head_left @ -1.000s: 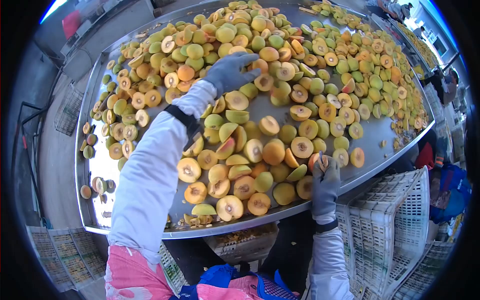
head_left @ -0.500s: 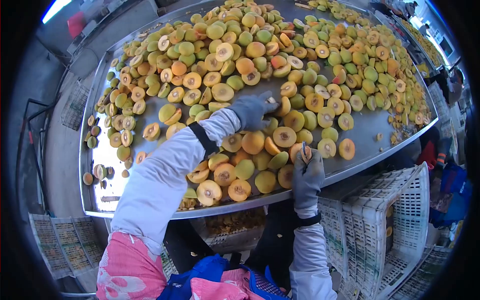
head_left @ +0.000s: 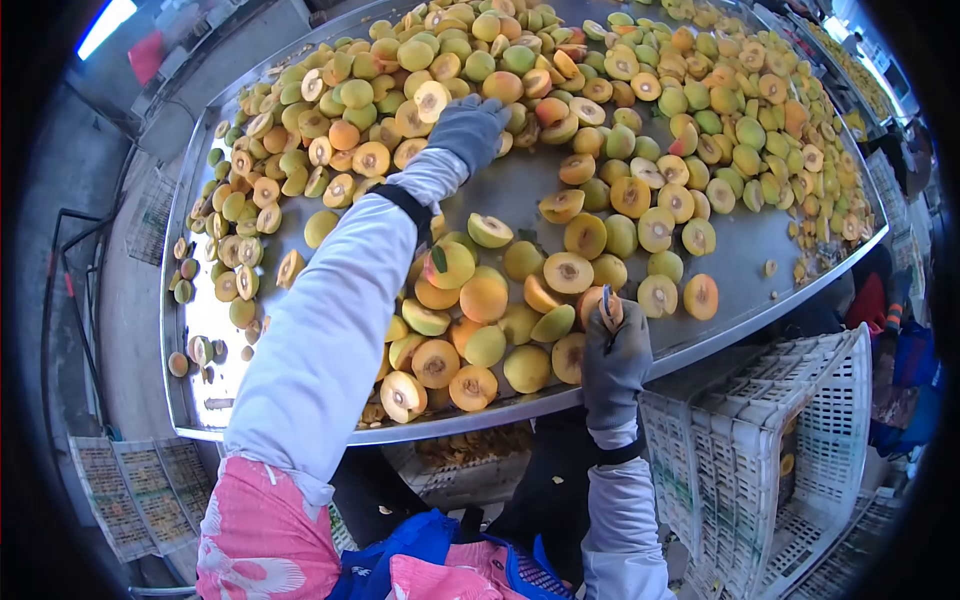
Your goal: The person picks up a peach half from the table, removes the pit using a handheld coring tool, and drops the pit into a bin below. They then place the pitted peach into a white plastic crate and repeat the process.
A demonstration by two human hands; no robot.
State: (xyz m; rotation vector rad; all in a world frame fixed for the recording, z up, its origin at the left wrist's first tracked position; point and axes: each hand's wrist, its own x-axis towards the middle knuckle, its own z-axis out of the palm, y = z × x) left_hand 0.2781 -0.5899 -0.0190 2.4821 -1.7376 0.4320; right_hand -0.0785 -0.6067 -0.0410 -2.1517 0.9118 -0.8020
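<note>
Halved yellow peaches, many with their pits showing, lie in a loose heap at the near edge of a metal table. My left hand, in a grey glove, reaches to the large peach pile at the back, fingers stretched over the fruit. In my gloved right hand, at the table's front edge, is a small metal tool with a narrow curved tip pointing up. Its handle is hidden in the fist. Beside this hand lie a cut peach half and another half.
White plastic crates stand at the lower right, below the table's raised rim. Another crate is at the lower left. Below the front edge, a container holds fruit scraps. Small pieces lie along the left side.
My left hand has moved forward and left, from the middle of the table to the back pile. More peaches now lie in the near heap, one with a green leaf. My right hand stays put.
</note>
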